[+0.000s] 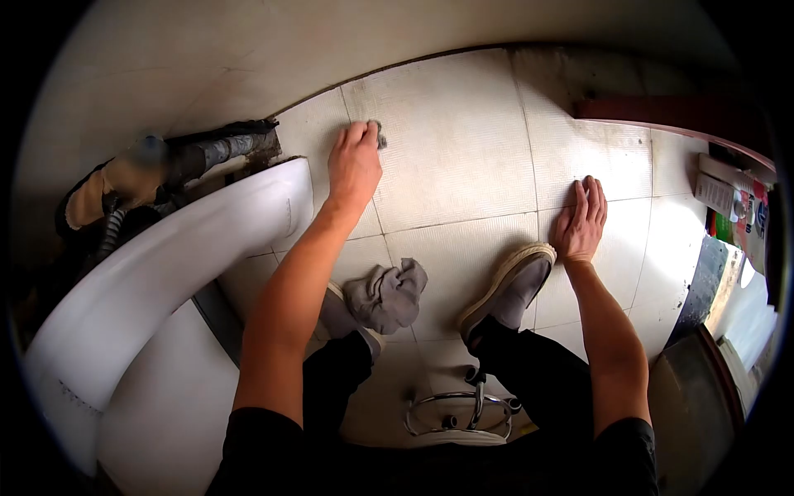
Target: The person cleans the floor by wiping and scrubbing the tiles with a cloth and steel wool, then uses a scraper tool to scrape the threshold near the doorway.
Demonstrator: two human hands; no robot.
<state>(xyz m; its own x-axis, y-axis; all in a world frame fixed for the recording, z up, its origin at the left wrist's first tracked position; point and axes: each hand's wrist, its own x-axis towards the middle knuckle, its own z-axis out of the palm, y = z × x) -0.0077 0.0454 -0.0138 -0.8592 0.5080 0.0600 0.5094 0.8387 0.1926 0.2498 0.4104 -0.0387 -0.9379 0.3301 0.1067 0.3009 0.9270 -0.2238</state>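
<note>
My left hand [356, 165] is closed round a small dark-grey steel wool scrubber [381, 136], pressed to the tiled floor [451, 136] near the wall. Most of the scrubber is hidden under my fingers. My right hand [582, 221] lies flat on the tiles with its fingers stretched out, just beyond my right shoe [519, 285], holding nothing. A crumpled grey cloth [390, 295] rests between my feet, against my left shoe [339, 312].
A white pedestal basin [190, 215] curves along the left, with pipes [211, 153] behind it. A wheeled stool base [459, 409] stands beneath me. At right are a dark red ledge [662, 112], several boxes [728, 194] and a cabinet [691, 397].
</note>
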